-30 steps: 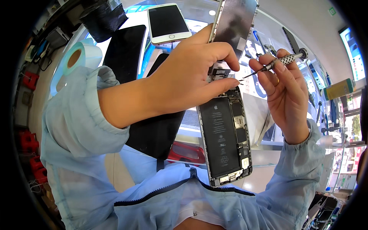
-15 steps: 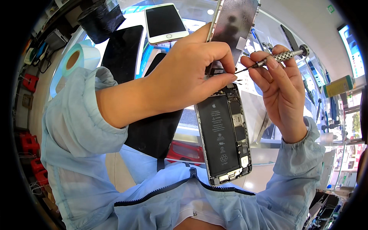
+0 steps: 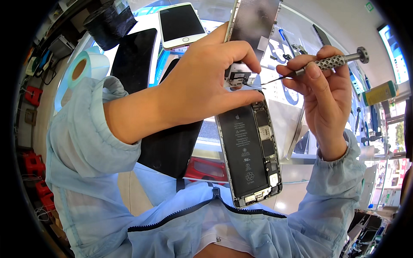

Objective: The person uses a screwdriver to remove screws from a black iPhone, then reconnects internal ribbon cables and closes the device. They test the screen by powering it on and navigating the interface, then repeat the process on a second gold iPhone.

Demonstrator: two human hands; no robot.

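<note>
An opened phone stretches before me, its dark battery (image 3: 243, 150) filling much of the body. Its lifted screen panel (image 3: 254, 28) extends away from the top end, metal back facing up. My left hand (image 3: 206, 73) grips the phone at this joint, the thumb along the body's top edge and the index finger bent by the panel. Small connectors and a flex cable (image 3: 241, 79) show between those two fingers. In my right hand (image 3: 325, 84) is a thin-tipped metal screwdriver (image 3: 331, 63), its tip pointing left, close to the cable; contact cannot be made out.
On the glass counter lie a white phone (image 3: 183, 26), a black tablet-like panel (image 3: 134, 56) and a larger dark panel (image 3: 167, 148) under my left forearm. A tape roll (image 3: 84, 69) and a black-wrapped bundle (image 3: 109, 23) stand left; a yellow-green cylinder (image 3: 380, 93) is right.
My left thumb and index finger have spread from a near pinch, uncovering the connectors. The screen panel has shifted slightly left, and my right hand with the screwdriver slightly right.
</note>
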